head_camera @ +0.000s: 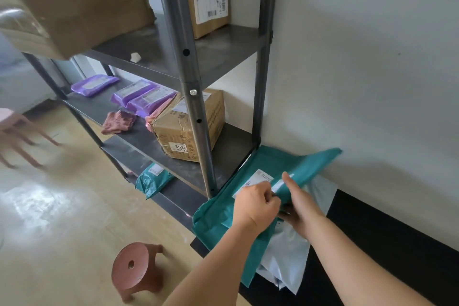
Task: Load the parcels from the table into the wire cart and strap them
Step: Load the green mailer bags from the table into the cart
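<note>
A large teal mailer parcel with a white label lies on the black table against the white wall. My left hand is closed on the parcel near its label. My right hand grips the same parcel's folded middle, thumb up on top. Under the teal parcel lies a pale blue-white mailer, partly hidden by my arms. No wire cart or strap is in view.
A dark metal shelf rack stands left of the table, holding cardboard boxes, purple mailers, a small teal mailer and a reddish cloth. A brown stool sits on the floor below; pink stool far left.
</note>
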`<state>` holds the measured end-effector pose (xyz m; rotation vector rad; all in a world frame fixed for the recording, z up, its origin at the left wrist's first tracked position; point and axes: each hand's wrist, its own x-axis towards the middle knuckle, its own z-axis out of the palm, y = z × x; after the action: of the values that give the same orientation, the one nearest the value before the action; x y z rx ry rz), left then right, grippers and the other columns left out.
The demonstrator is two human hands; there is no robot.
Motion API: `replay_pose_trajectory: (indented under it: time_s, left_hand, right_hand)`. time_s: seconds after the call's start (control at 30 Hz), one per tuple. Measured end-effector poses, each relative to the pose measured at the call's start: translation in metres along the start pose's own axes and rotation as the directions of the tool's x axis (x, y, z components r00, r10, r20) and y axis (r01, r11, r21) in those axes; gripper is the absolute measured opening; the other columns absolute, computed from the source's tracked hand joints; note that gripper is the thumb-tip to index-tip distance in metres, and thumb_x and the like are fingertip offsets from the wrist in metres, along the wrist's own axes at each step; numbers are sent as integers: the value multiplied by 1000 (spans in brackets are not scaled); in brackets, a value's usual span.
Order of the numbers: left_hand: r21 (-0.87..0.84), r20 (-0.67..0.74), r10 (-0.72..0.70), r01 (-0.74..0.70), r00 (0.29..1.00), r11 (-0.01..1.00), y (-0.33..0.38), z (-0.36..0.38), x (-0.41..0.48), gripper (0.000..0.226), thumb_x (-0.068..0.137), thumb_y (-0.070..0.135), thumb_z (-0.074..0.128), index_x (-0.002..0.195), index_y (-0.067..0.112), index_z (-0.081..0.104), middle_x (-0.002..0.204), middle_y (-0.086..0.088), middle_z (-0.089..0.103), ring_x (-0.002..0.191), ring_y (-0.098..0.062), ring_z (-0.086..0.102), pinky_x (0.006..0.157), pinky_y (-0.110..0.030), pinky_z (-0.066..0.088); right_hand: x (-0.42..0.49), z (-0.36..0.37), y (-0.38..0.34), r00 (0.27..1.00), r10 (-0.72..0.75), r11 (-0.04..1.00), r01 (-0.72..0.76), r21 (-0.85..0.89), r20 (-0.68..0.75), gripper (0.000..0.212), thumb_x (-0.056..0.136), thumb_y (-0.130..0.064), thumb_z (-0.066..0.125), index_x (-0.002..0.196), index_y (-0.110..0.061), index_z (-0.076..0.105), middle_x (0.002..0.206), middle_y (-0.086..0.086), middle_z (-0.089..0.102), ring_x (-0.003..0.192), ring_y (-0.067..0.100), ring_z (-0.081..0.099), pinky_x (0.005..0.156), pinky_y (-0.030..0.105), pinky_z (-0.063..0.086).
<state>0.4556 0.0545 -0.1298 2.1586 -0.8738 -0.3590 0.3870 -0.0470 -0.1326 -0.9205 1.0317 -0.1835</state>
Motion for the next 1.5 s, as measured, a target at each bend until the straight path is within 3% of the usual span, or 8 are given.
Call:
replay_pose_trajectory:
  time_s: [0.17,0.3,0.43,0.63,0.87,1.0,1.27,1.5]
  left_hand:
    - [0,103,-70,70,992,998,-8,0,2,19,65,36,38,60,19,43,64,0,54,70,-26,51,58,-31,36]
    - [23,95,-163,161,982,987,-27,1,4,19,71,35,43,68,19,53,66,3,57,67,-22,53,54,-28,37]
    - [56,54,-228,225,972,973,-49,9,12,14,89,23,47,92,19,60,85,6,65,77,-18,60,68,-33,53]
    - [-122,210,-293,322,933,939,-42,39,23,44,91,43,57,130,25,44,113,6,60,91,-15,60,63,-27,43]
    - [-109,391,-190,250,901,962,-1,91,10,29,90,45,58,108,21,55,80,11,59,68,-3,55,52,-21,40]
    - [-153,493,-80,177,866,972,39,126,-14,22,86,40,66,100,26,56,92,6,68,81,-15,65,67,-28,52]
    - [-182,645,120,-1,755,983,126,193,-107,33,79,53,71,95,35,48,88,20,58,74,0,60,50,-12,42]
    - [-182,720,183,-72,669,981,191,252,-213,35,81,52,71,99,35,48,87,21,59,71,1,61,48,-11,42]
  right_hand:
    - [5,-1,10,977,56,997,-43,68,-204,29,93,-10,58,122,-6,61,113,19,68,99,35,65,68,36,54]
    - [3,-6,18,955,81,996,-71,46,-285,31,88,-6,63,119,-3,62,106,17,70,95,33,67,84,41,55]
    - [-7,-14,21,928,134,991,-119,66,-348,29,82,0,65,111,-1,63,97,19,69,89,35,66,86,47,55]
    - [-23,-42,20,861,196,980,-194,54,-470,46,83,5,64,129,5,54,123,25,60,114,40,58,103,50,45]
    - [-57,-96,32,784,244,970,-193,150,-570,42,87,6,61,128,7,50,120,23,57,117,41,55,103,46,44]
    - [-93,-140,47,741,241,952,-53,302,-627,38,85,11,57,123,8,52,116,25,59,112,42,57,102,50,45]
    - [-182,-245,98,639,235,872,194,449,-733,29,76,13,53,101,-2,57,99,19,62,88,36,60,81,46,50]
    - [-267,-336,158,588,225,815,323,481,-777,34,72,14,50,98,-6,60,96,18,66,91,40,63,82,49,53]
